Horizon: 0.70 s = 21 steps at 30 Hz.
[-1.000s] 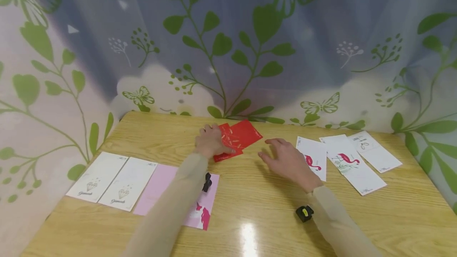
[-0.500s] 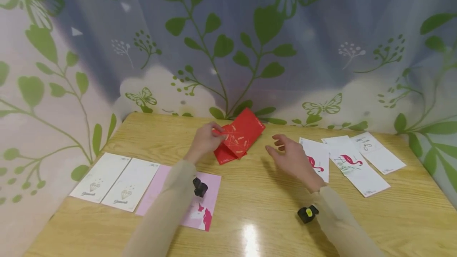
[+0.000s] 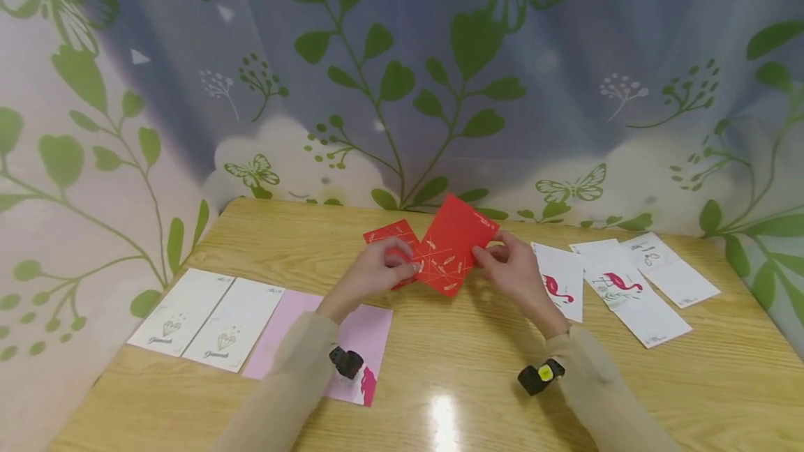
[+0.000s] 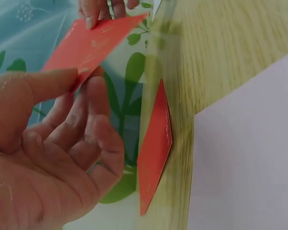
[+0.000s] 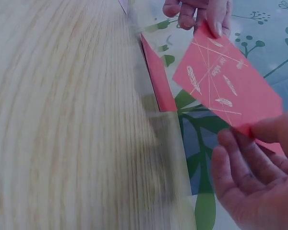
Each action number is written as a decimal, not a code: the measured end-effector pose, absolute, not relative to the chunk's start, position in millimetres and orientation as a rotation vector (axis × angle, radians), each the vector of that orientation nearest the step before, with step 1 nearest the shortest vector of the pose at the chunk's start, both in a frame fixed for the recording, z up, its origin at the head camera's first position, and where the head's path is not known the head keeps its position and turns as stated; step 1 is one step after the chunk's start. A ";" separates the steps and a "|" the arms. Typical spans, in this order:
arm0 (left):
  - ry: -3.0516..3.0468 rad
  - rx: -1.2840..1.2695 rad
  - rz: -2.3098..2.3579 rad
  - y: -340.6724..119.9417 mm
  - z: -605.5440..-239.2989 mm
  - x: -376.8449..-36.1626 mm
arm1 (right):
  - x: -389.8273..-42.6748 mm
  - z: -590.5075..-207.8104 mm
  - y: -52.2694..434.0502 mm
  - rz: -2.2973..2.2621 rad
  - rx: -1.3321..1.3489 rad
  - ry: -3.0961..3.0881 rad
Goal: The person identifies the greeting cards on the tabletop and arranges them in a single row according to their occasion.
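A red card (image 3: 453, 246) printed with pale gold feathers and thin lines is held up off the table between both hands. My left hand (image 3: 367, 274) pinches its lower left edge between thumb and fingers, as the left wrist view also shows. Opposite, my right hand (image 3: 518, 276) pinches the right edge; in the right wrist view the thumb lies on the printed face of the card (image 5: 225, 81). A second red card (image 3: 392, 231) lies on the table behind the left hand, partly covered by that hand and the raised card.
Two white cards with diamond prints (image 3: 182, 312) lie at the left, beside a pink unicorn card (image 3: 370, 333) partly under the left forearm. Several white cards (image 3: 634, 291), some with flamingos, lie at the right. A leaf-patterned curtain (image 3: 402, 89) hangs behind the wooden table (image 3: 477, 368).
The left hand has lifted the upper red card off the other one and moved it rightward. My right hand has come to its right edge and now pinches it too.
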<state>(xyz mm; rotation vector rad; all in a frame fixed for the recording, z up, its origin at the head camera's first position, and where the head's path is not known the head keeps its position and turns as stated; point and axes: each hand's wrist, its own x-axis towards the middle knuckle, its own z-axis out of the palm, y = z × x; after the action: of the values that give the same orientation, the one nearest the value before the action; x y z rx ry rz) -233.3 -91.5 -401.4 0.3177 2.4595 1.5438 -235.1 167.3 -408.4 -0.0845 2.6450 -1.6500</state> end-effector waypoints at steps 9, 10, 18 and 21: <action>2.518 0.435 1.577 -86.6 -395.4 -221.5 | -223.4 -407.7 173.5 -1.672 -0.261 2.600; 2.514 0.433 1.595 -86.1 -395.6 -220.9 | -222.2 -407.8 173.7 -1.661 -0.273 2.598; 2.569 0.337 1.514 -86.8 -402.1 -215.7 | -212.3 -407.1 171.7 -1.566 -0.292 2.584; 2.580 0.332 1.442 -89.0 -402.0 -212.1 | -208.1 -408.0 170.1 -1.531 -0.291 2.598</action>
<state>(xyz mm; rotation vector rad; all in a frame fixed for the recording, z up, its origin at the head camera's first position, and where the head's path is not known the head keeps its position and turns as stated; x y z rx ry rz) -212.1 -89.0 -402.0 0.3325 2.5799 1.4424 -208.1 170.1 -408.0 -0.2913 2.5983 -1.5314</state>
